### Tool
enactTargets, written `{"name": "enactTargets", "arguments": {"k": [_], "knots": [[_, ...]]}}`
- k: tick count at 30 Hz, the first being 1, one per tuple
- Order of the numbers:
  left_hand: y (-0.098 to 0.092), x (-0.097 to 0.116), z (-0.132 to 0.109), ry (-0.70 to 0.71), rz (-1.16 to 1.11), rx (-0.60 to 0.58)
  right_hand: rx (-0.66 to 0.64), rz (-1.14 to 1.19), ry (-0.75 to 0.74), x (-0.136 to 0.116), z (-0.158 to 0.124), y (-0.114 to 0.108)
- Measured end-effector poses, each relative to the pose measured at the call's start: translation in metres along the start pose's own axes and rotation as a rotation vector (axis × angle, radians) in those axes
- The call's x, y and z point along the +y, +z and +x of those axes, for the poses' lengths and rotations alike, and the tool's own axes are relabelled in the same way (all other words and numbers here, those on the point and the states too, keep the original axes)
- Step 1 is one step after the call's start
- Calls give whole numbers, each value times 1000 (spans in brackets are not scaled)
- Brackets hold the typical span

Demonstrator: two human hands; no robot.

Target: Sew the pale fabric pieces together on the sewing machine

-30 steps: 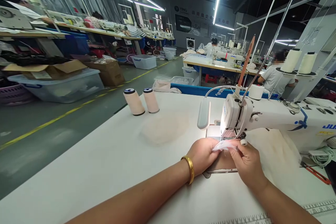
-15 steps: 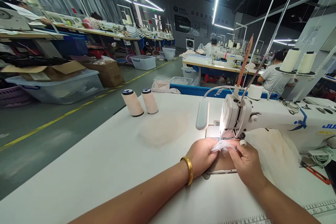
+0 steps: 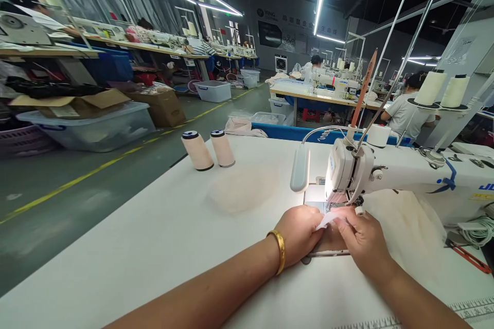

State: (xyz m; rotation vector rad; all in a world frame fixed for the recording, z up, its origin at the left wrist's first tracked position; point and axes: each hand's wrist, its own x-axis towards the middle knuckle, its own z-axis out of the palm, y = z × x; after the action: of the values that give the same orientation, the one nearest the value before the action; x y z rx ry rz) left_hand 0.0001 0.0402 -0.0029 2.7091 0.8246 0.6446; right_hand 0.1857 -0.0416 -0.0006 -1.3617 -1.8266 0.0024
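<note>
Left hand (image 3: 299, 229) and right hand (image 3: 360, 239) pinched a small white fabric scrap (image 3: 326, 219) under the white sewing machine (image 3: 405, 175), risking stitched fingertips.

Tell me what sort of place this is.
Likely a garment factory: an industrial sewing machine with a white fabric piece at its needle, thread cones on the table, rows of sewing benches behind.

The head-worn camera looks forward and down, close over the table (image 3: 154, 247), toward the sewing machine (image 3: 405, 175).
</note>
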Motion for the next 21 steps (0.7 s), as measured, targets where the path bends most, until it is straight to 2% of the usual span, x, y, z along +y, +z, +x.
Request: {"name": "enactTargets", "arguments": {"k": [12, 21], "knots": [[-5, 1, 3, -104, -134, 18, 159, 54, -21, -3, 1, -2], [-2, 2, 3, -39, -27, -1, 90, 3, -29, -5, 3, -1]]}}
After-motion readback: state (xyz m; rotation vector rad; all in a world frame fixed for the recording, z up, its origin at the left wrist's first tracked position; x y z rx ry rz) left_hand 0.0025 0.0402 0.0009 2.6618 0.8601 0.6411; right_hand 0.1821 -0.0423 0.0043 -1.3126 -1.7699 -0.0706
